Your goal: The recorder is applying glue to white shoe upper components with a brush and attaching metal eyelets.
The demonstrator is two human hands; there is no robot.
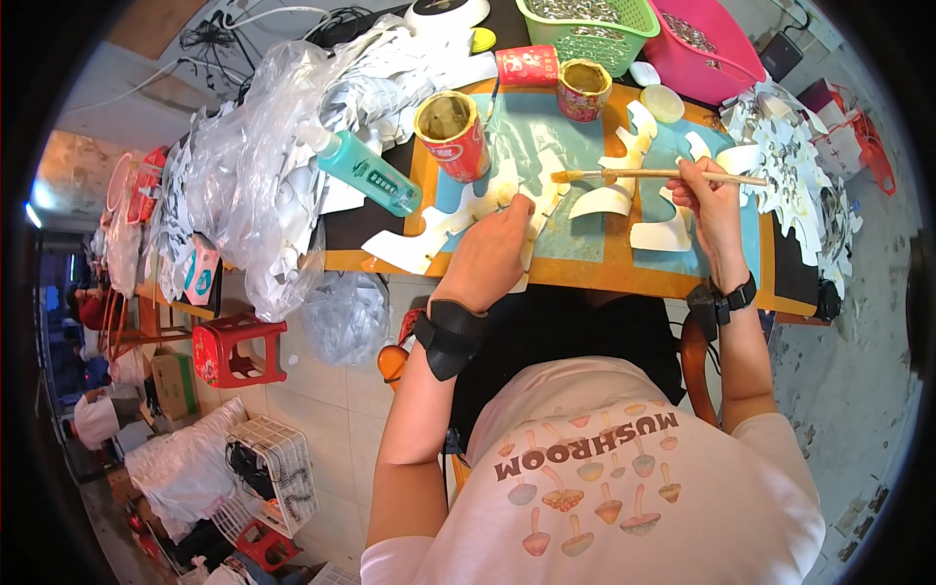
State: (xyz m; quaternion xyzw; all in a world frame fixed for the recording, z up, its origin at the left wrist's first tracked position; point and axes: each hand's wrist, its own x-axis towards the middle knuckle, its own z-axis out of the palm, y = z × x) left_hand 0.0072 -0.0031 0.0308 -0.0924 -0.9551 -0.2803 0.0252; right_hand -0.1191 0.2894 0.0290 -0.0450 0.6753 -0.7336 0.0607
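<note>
My right hand (710,200) is closed round the wooden handle of a brush (639,174), whose bristles point left. The bristle end is just above a curved white cut-out piece (548,190) with yellowish smears. My left hand (492,255) has its fingers closed at the edge of that piece; some fingertips are hidden. Beside it, another white cut-out piece (409,250) reaches out to the left. More white pieces (661,236) lie under and left of my right hand. Behind my left hand stands a red can (456,154) with yellow-brown stuff inside.
A smaller red can (583,93) stands farther back, near a red can on its side (526,65). A teal bottle (370,175) leans at left beside heaped white pieces and clear plastic bags (278,185). Green (595,44) and pink baskets (717,73) of small metal parts stand behind.
</note>
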